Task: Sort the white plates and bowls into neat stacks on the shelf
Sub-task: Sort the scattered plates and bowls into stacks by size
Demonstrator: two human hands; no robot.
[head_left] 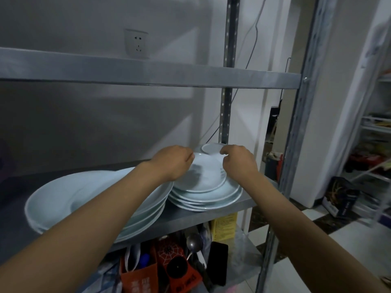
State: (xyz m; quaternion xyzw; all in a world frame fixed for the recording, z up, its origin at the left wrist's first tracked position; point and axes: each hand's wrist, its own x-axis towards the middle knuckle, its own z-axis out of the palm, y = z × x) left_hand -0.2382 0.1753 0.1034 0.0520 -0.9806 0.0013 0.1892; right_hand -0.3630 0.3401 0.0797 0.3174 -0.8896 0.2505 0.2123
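Note:
On the metal shelf (211, 214) stand two stacks of white dishes. A stack of large plates (63, 199) is at the left, partly hidden by my left forearm. To its right is a stack of medium plates (211, 197) with a smaller plate (203, 176) on top. A small dish (211, 149) lies behind, at the back of the shelf. My left hand (172, 163) grips the left rim of the smaller plate. My right hand (240, 162) holds its right rim, fingers curled.
An upper shelf board (148, 70) runs above the hands. The shelf's front right post (296, 144) stands close by. Below lie a spoon (193, 244), red boxes (179, 269), a black phone-like slab (218, 263) and a yellow box (225, 228). A wall socket (136, 44) is behind.

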